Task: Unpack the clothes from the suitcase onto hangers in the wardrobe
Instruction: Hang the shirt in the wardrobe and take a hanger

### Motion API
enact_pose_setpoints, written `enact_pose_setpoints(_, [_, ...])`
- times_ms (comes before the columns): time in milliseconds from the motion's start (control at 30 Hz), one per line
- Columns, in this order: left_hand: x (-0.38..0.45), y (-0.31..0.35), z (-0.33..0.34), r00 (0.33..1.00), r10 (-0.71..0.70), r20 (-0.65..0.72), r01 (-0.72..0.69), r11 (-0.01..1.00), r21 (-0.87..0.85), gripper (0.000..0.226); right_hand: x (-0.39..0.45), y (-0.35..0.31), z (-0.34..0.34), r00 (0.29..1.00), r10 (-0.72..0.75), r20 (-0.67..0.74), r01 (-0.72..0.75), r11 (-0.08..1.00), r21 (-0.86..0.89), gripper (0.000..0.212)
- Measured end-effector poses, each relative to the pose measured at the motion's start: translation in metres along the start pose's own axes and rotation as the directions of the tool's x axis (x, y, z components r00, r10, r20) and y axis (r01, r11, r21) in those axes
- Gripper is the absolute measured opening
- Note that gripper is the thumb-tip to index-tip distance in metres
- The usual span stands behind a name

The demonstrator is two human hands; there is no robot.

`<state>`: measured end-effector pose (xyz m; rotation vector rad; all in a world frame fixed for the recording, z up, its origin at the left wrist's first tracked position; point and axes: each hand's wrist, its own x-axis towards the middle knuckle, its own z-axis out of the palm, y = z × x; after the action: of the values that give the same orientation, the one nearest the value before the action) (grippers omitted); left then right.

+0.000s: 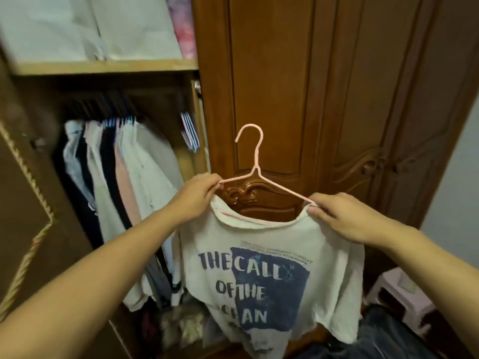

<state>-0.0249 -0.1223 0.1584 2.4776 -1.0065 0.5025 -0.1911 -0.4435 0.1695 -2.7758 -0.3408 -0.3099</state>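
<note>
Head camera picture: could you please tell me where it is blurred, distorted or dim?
Head view: the wide lens bows the wardrobe door and stretches both forearms at the bottom corners; the hanging clothes and upper shelf are smeared, as by motion; the rail space is dim; the pink hanger and the T-shirt print read fairly sharp.

two bare forearms enter from the bottom corners, with no sleeve in view on either. the left hand [199, 195] and the right hand [342, 216] wear no gloves, rings, watch or bracelet. the wrists are uncovered. fingernails look short and unpainted where they show. nothing more of the person is visible.
</note>
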Motion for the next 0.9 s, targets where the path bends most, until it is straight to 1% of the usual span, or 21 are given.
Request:
enact_pose_setpoints(33, [0.004,-0.006,-0.004,0.999,-0.029,-0.017,0.03,0.996,0.088,0.016,0.002,-0.001,-0.001,0.999,-0.021,-0.029,0.022,0.998,0.065,0.011])
enact_pose_setpoints(67, [0.008,-0.009,-0.006,0.997,-0.075,-0.027,0.078,0.985,0.153,0.014,0.002,-0.008,-0.003,0.998,-0.033,-0.051,0.041,0.985,0.169,0.021])
enact_pose_setpoints(133, [0.017,-0.013,-0.009,0.989,-0.15,-0.01,0.147,0.954,0.26,0.012,0.003,-0.022,-0.004,0.998,-0.045,-0.049,0.061,0.911,0.407,0.039])
enact_pose_setpoints(200, [0.031,-0.015,-0.009,0.982,-0.186,0.015,0.174,0.94,0.292,0.009,0.01,-0.036,0.002,0.996,-0.056,-0.069,0.083,0.867,0.491,0.044])
enact_pose_setpoints(267, [0.044,-0.021,-0.011,0.976,-0.217,0.024,0.207,0.953,0.223,0.01,0.024,-0.046,0.011,0.985,-0.067,-0.159,0.123,0.921,0.37,0.043])
enact_pose_setpoints(300, [0.049,-0.024,-0.011,0.972,-0.232,0.021,0.226,0.96,0.164,0.012,0.03,-0.049,0.015,0.976,-0.052,-0.211,0.112,0.952,0.285,0.042])
enact_pose_setpoints(333, [0.053,-0.03,-0.012,0.968,-0.249,-0.006,0.248,0.962,0.11,0.015,0.04,-0.055,0.02,0.968,-0.033,-0.25,0.098,0.963,0.252,0.042])
enact_pose_setpoints(400, [0.05,-0.041,-0.018,0.949,-0.303,-0.083,0.308,0.949,0.061,0.026,0.057,-0.067,0.033,0.967,-0.029,-0.252,0.075,0.982,0.173,0.042])
enact_pose_setpoints(467, [0.04,-0.063,-0.033,0.926,-0.359,-0.113,0.372,0.919,0.131,0.036,0.076,-0.083,0.051,0.973,-0.049,-0.225,0.058,0.998,0.033,0.041])
enact_pose_setpoints(533, [0.032,-0.097,-0.059,0.892,-0.427,-0.145,0.45,0.867,0.213,0.042,0.105,-0.094,0.065,0.969,-0.028,-0.245,0.029,1.0,0.001,0.04])
enact_pose_setpoints(600, [0.031,-0.136,-0.096,0.856,-0.458,-0.239,0.511,0.82,0.259,0.045,0.14,-0.108,0.067,0.953,-0.028,-0.301,0.03,1.0,0.001,0.039])
enact_pose_setpoints(633, [0.032,-0.152,-0.115,0.843,-0.445,-0.3,0.525,0.801,0.287,0.044,0.156,-0.115,0.067,0.947,-0.024,-0.32,0.024,1.0,-0.004,0.038])
enact_pose_setpoints(667, [0.037,-0.171,-0.139,0.836,-0.394,-0.382,0.522,0.786,0.331,0.043,0.182,-0.125,0.065,0.931,-0.043,-0.363,0.039,0.999,-0.018,0.038])
enact_pose_setpoints(700, [0.042,-0.186,-0.161,0.837,-0.323,-0.441,0.502,0.775,0.384,0.042,0.204,-0.135,0.062,0.919,-0.048,-0.391,0.039,0.999,-0.032,0.038])
enact_pose_setpoints(767, [0.056,-0.213,-0.201,0.839,-0.176,-0.515,0.455,0.746,0.486,0.048,0.251,-0.154,0.064,0.903,-0.033,-0.428,0.018,0.999,-0.039,0.038])
enact_pose_setpoints(800, [0.066,-0.227,-0.223,0.839,-0.124,-0.529,0.442,0.723,0.532,0.053,0.28,-0.164,0.066,0.898,-0.045,-0.439,0.029,0.999,-0.044,0.036])
enact_pose_setpoints(833, [0.073,-0.23,-0.233,0.856,-0.105,-0.507,0.425,0.703,0.571,0.057,0.293,-0.166,0.069,0.904,-0.034,-0.426,0.02,0.999,-0.037,0.035])
enact_pose_setpoints(900, [0.089,-0.247,-0.251,0.872,-0.12,-0.474,0.429,0.653,0.624,0.064,0.33,-0.172,0.078,0.906,-0.018,-0.423,-0.005,0.998,-0.055,0.037])
